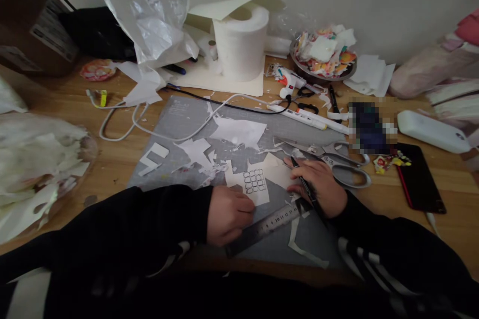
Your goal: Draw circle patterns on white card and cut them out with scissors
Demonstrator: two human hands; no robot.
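Left hand: the left hand (229, 213) is curled into a loose fist, knuckles pressing the near left end of a steel ruler (266, 225) and the edge of a small paper sheet (255, 183); nothing is clamped inside it.
Right hand: the right hand (321, 185) is closed around a thin black pen-like knife (304, 184), its tip pointing far-left, just right of the paper sheet.
Paper sheet: white, printed with a grid of rounded outlines, lying near the middle of a grey cutting mat (179, 124), between the two hands and just beyond the ruler.
Ruler: lies slantwise on the mat, rising from near-left to far-right under both hands.
Bowl: a metal bowl (322, 71) at the far right holds a heap of colourful paper cut-outs.
Left container: a clear bowl (92, 149) at the left edge is piled with white paper offcuts.
Counter: a wooden counter (112, 159) strewn with white scraps; large scissors (337, 159) lie just beyond the right hand, a white cable (123, 129) loops across the mat, and a black phone (421, 179) rests at the right.
Far side: a tissue roll (241, 45) stands by a pale wall (374, 0), beside a crumpled plastic bag (149, 10).
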